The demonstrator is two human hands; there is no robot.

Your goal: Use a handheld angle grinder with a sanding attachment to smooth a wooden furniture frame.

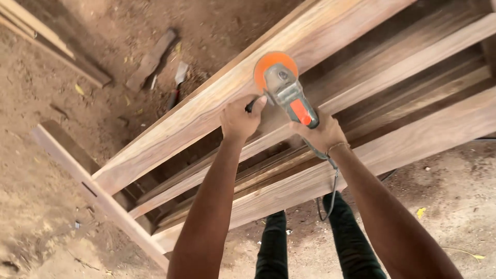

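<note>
Open gaps between wooden rails (330, 170)

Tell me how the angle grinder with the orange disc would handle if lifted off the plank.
The grinder looks rigid and fairly heavy: both the left hand and right hand grip it. Its hanging cord would probably trail and tug.

On the dirt floor (46, 155) lay a short wood offcut (151, 60), a small trowel-like tool (178, 82) beside it, and scattered yellow leaves (421, 212).
</note>
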